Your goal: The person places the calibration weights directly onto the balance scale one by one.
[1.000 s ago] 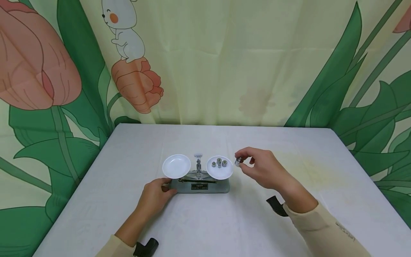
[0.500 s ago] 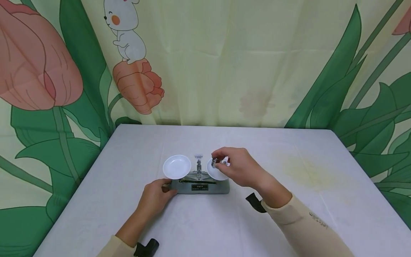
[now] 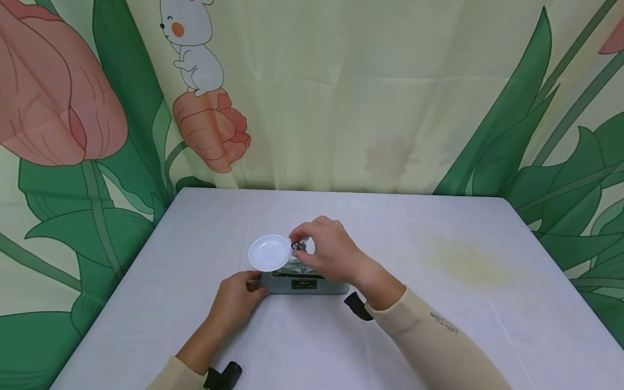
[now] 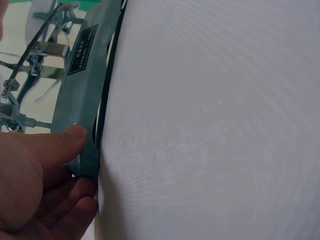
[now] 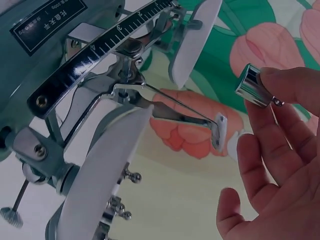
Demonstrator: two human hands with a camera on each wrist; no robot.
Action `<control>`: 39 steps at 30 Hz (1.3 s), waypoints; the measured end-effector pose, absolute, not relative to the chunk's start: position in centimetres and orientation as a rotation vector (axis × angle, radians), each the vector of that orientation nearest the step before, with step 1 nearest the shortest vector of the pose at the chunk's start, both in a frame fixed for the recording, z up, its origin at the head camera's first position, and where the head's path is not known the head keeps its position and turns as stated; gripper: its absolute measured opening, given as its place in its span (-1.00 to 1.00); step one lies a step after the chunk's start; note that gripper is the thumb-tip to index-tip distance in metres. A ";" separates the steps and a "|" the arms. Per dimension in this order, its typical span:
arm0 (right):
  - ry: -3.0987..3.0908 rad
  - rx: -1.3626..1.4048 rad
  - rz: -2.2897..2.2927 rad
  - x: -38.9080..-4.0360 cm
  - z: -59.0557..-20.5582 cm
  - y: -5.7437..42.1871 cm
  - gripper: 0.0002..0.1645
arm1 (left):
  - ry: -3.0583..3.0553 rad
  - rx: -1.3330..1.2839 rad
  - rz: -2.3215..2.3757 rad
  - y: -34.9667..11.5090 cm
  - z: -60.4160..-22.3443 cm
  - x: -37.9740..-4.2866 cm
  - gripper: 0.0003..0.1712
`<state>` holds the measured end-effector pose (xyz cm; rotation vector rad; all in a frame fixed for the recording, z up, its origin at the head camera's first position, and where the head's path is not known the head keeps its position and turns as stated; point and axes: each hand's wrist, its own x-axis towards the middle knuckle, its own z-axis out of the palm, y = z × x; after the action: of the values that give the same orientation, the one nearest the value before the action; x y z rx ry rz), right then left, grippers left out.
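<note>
A tray balance (image 3: 280, 284) with a grey-green base stands on the table. My left hand (image 3: 236, 298) grips the left end of that base, thumb on top, as the left wrist view shows. Between thumb and fingertips my right hand (image 3: 333, 252) pinches a shiny cylindrical weight (image 5: 252, 86) with a small knob. It is held in the air over the middle of the balance, right of the left pan (image 3: 268, 253), which is bare. Several small knobbed weights (image 5: 118, 206) stand on the right pan (image 5: 97, 175); in the head view my right hand hides them.
A white cloth covers the table (image 3: 439, 325), which runs out to both sides of the balance. Behind it hangs a curtain (image 3: 331, 108) printed with flowers and a rabbit. The balance's graduated beam (image 5: 95, 57) and upright pointer lie close below the right hand.
From the right of the balance, my right hand has moved left with the weight, passing over the right pan to the balance's middle. My left hand has stayed on the base.
</note>
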<state>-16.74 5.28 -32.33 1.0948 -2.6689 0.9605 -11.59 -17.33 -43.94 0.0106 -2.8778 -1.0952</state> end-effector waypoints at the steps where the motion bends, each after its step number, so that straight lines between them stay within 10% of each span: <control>1: -2.670 1.097 0.950 -16.8 -32.3 5.0 -0.76 | -2.876 0.010 -1.096 -17.3 -43.9 -11.6 -0.53; 39: -2.931 1.094 0.514 -19.1 -32.5 -0.7 -0.75 | -2.834 -0.023 -1.089 -17.6 -44.0 -11.6 -0.58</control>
<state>-19.11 -0.75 -32.50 1.0945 -2.9312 0.5142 -11.56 -17.63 -44.03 -0.0230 -2.8343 -1.0890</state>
